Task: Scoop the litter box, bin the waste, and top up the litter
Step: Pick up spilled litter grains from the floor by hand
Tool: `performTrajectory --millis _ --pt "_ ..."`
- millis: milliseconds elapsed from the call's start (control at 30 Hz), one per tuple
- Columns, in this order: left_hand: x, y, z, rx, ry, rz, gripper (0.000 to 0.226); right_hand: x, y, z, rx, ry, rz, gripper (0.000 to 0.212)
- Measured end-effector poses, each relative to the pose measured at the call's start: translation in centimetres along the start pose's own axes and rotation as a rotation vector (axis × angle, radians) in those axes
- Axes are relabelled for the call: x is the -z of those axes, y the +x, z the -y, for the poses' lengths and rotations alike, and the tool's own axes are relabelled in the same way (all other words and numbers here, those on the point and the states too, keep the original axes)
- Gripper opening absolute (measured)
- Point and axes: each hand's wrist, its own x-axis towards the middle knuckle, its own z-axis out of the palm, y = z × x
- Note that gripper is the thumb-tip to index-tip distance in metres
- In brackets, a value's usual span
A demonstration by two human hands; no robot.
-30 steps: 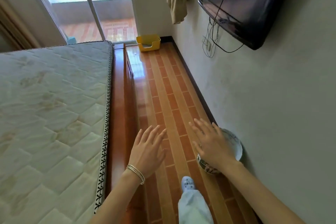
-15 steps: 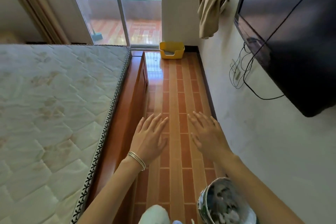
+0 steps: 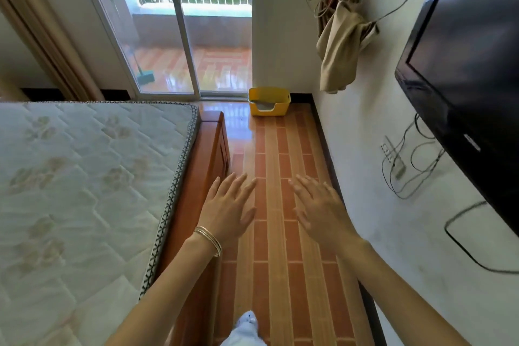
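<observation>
Two hands, left hand [image 3: 229, 206] and right hand [image 3: 320, 209], both flat with fingers spread and holding nothing, hover over the floor [image 3: 276, 261] aisle, presumably free for the scoop, while the yellow litter box [image 3: 269, 102] sits in the floor's far corner by the window.

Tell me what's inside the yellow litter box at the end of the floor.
Through the low front cutout of the yellow litter box, a patch of pale grey shows, probably litter. The walls hide the rest of the inside, and at this distance no waste or scoop can be made out.
</observation>
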Motion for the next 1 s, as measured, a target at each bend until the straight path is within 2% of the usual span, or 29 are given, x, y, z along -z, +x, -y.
performTrajectory --millis 233,367,533,800,1000 --pt "-0.9 13.1 6.1 -0.049 -0.02 -0.017 0.059 -1.3 13.5 -3.5 -0.037 -0.002 -0.051 0.057" --pt "-3.6 18.2 8.7 -0.044 -0.004 0.02 0.059 -4.0 19.1 -5.4 -0.027 0.011 -0.017 0.058" --pt "-6.7 25.2 12.1 -0.002 -0.002 0.057 0.058 -7.4 27.4 -9.2 0.007 0.016 0.017 0.058" --pt "-7.5 41.8 17.6 0.125 -0.001 0.048 0.058 -8.8 45.2 -16.5 0.137 -0.004 0.009 0.05" --pt "-9.8 50.0 21.4 0.177 0.025 0.064 0.058 -10.8 55.0 -20.9 0.186 -0.002 0.033 0.05"
